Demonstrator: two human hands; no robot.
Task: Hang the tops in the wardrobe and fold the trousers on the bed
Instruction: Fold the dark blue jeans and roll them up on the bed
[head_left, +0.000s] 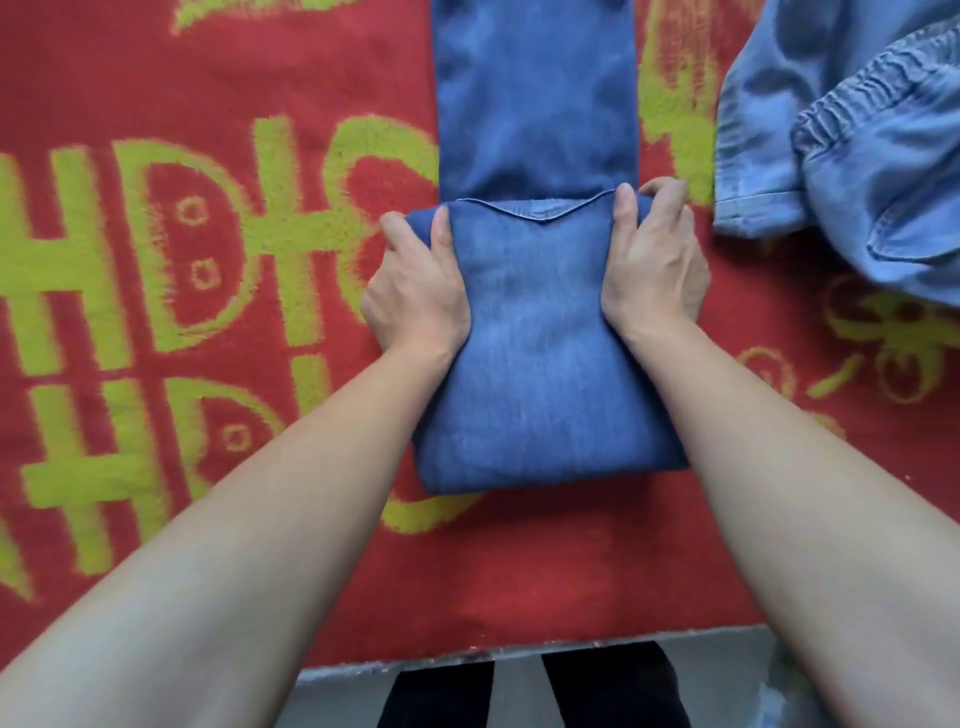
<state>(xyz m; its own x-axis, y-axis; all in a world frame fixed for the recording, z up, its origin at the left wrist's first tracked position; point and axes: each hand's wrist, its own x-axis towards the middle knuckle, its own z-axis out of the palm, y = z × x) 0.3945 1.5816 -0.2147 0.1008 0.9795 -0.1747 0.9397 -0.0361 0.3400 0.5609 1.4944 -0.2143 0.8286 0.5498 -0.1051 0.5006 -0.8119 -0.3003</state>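
Gripping the folded part of the blue denim trousers (540, 332) from both sides, the left hand (415, 291) and right hand (652, 265) each close on an edge of the fabric, thumbs on top and fingers wrapped around the side. The trousers lie on the bed (571, 571), which is covered in a red blanket (156, 322) with yellow-green lettering; the folded section sits near the bed's near edge, and the unfolded length runs straight away toward the far edge. A lighter blue denim garment (857, 156) with an elastic waistband lies crumpled toward the bed's far right, apart from the trousers.
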